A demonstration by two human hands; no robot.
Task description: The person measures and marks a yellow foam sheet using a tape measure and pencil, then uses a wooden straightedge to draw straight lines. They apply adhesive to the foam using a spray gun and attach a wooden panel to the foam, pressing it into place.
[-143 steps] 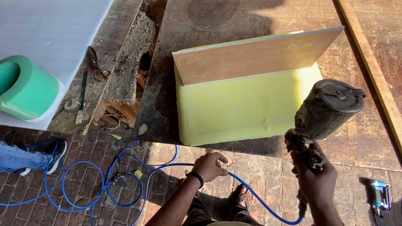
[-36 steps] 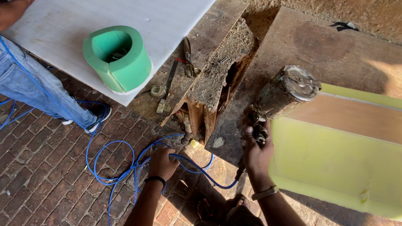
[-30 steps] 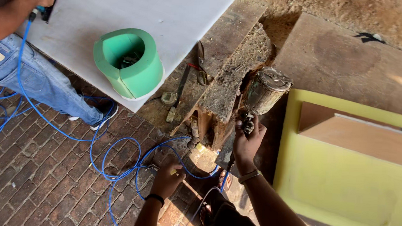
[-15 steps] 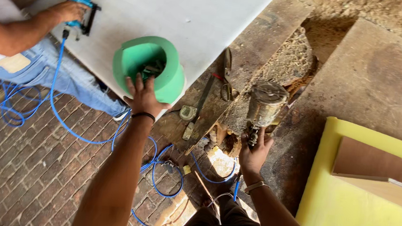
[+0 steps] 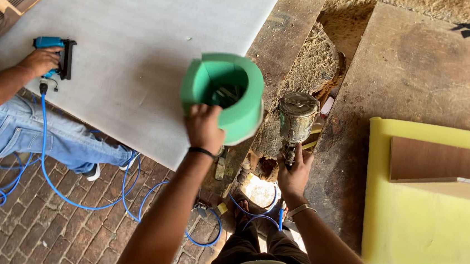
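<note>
The left hand [image 5: 204,127] is now gripping the near rim of the green foam ring [image 5: 224,95], having been down by the blue hose [image 5: 73,200] at the start and only reaching over the ring half a second ago. The ring is now tilting, seemingly lifting off the white sheet [image 5: 135,46]. The right hand [image 5: 293,173] is bringing the spray gun [image 5: 296,120] leftward, away from the yellow foam [image 5: 422,236]. A co-worker's hand [image 5: 39,62] with a blue stapler [image 5: 56,56] is coming into view.

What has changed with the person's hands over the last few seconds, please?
The left hand left the blue hose, reached up and took hold of the green foam ring. The right hand still grips the metal-cupped spray gun, carried leftward off the yellow foam sheet.
</note>
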